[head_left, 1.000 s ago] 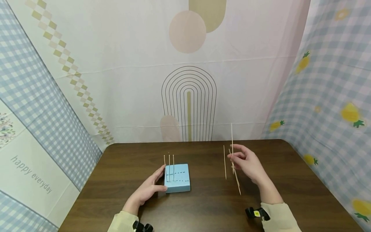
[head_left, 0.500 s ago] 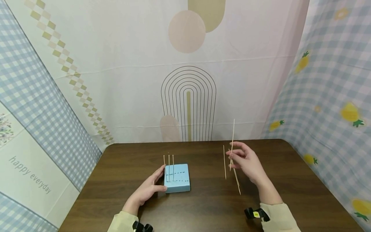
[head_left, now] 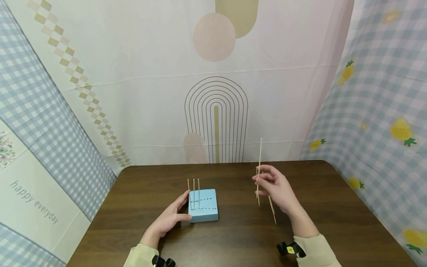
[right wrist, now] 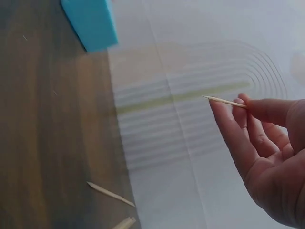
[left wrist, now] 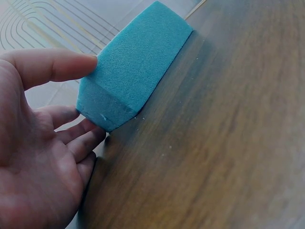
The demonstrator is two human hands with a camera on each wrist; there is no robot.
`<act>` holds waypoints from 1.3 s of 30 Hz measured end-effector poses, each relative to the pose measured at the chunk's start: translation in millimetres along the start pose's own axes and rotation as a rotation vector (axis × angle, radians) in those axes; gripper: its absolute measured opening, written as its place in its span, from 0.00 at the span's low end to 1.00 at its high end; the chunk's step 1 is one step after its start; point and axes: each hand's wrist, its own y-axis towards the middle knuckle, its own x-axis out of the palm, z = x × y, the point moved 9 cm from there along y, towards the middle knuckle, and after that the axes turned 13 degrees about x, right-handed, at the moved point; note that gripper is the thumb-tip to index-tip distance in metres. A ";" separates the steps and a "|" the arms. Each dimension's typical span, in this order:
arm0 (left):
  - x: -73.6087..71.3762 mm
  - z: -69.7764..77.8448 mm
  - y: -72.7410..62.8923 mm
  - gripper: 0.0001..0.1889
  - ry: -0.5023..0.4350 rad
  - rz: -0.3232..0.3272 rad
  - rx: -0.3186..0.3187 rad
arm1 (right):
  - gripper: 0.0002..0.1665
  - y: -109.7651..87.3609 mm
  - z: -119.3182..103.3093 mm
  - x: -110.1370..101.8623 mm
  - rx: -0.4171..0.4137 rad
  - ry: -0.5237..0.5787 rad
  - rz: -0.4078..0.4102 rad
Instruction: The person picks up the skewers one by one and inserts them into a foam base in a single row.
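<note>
On the table sits a light-blue foam block [head_left: 206, 215] with rows of small holes in its top. Three thin bamboo skewers [head_left: 199, 191] stand upright near its left side. My left hand [head_left: 166, 219] holds the block at its left end, the thumb at the front corner and the fingers farther back; in the left wrist view the thumb touches one face of the foam block [left wrist: 138, 57]. Well to the right of the block, my right hand [head_left: 278, 190] pinches a bamboo skewer [head_left: 260, 154] almost upright above the table. Its pointed tip [right wrist: 212, 98] shows in the right wrist view.
A few loose skewers [head_left: 272, 212] lie on the brown table [head_left: 233, 244] below the right hand, partly hidden by it. A patterned cloth [head_left: 156, 111] hangs behind the table, with checked cloth [head_left: 373, 104] at the right side.
My right hand has moved left with the skewer, which now overlaps the leftmost loose skewer in view. The left hand and the foam block have kept their place.
</note>
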 end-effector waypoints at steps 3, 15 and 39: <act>0.1 -0.1 -0.8 0.52 0.000 -0.003 0.005 | 0.21 1.2 4.7 16.5 -0.001 0.040 -0.016; 0.1 -1.8 2.0 0.52 0.001 0.002 -0.004 | 0.15 3.2 16.6 88.7 0.026 0.162 -0.085; -0.6 1.6 2.2 0.51 -0.025 0.014 0.022 | 0.12 12.1 30.5 169.4 0.057 0.174 -0.128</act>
